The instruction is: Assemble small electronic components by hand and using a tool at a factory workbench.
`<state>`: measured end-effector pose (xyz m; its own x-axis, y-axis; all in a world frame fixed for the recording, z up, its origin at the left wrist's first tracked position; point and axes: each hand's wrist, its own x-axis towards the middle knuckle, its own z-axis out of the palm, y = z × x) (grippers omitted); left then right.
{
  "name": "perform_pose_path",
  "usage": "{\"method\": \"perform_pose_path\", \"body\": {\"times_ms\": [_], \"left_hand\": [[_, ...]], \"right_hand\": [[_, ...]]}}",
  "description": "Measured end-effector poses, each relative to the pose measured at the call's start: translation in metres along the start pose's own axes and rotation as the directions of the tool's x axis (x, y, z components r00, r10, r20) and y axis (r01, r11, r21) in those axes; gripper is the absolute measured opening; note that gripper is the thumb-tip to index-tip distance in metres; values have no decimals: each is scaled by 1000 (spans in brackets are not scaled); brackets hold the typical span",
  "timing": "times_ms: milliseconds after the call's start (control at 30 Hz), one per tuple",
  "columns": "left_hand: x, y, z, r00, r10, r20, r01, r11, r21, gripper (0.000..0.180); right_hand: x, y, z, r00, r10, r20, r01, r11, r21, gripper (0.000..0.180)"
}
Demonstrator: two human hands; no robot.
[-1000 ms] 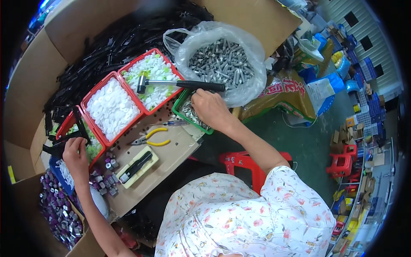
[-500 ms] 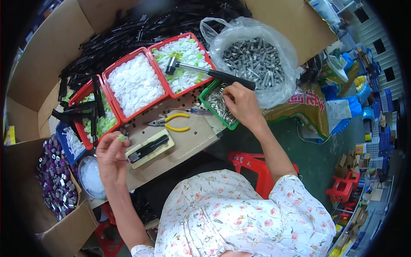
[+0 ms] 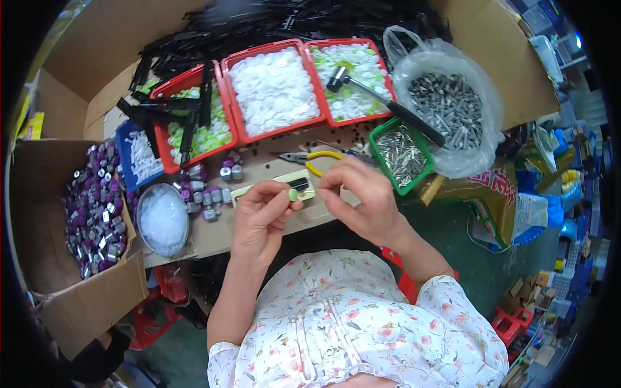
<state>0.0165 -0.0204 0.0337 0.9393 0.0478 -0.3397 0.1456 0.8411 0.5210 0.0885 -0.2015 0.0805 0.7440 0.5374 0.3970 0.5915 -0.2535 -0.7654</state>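
Observation:
My left hand [image 3: 260,216] pinches a small pale-green round disc [image 3: 293,194] between thumb and fingertips. Just to its right, my right hand [image 3: 365,200] is closed with the thumb and fingers drawn together; whatever is between the fingertips is too small to make out. Both hands hover over a cream block [image 3: 283,179] in which a black part [image 3: 299,183] lies, largely covered by the left hand. Behind the right hand are yellow-handled pliers [image 3: 323,155]. A green tray [image 3: 372,145] of thin metal pins stands to the right.
Red trays [image 3: 236,126] hold white and green discs; a hammer [image 3: 388,103] lies across one. Black parts [image 3: 291,22] are heaped behind. A plastic bag [image 3: 486,103] of grey metal pieces stands right. Purple-and-silver pieces [image 3: 97,207] fill a carton, beside a clear bowl [image 3: 163,220].
My right hand has left the green tray of pins and come over the cream block. My left hand has brought the green disc close to it. The view has shifted, showing the trays further right.

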Motion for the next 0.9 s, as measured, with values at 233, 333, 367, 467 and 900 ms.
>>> {"method": "perform_pose_path", "body": {"times_ms": [233,333,367,467,900], "left_hand": [[-4,1,-3,1000,12,19,-11,1000,-24,13],[-4,1,-2,1000,14,26,-13,1000,-16,12],[-3,1,-1,1000,11,26,-11,1000,-15,12],[-3,1,0,999,24,32,-26,998,62,11],[-16,-15,-3,985,71,-155,-81,995,-60,18]], "right_hand": [[5,-2,15,994,-99,43,102,992,-74,14],[4,-1,15,993,-112,41,116,987,-109,16],[4,-1,15,992,-121,43,125,983,-131,17],[8,-1,13,975,-194,104,211,960,-187,19],[1,10,39,948,-316,-24,303,926,-226,25]]}}
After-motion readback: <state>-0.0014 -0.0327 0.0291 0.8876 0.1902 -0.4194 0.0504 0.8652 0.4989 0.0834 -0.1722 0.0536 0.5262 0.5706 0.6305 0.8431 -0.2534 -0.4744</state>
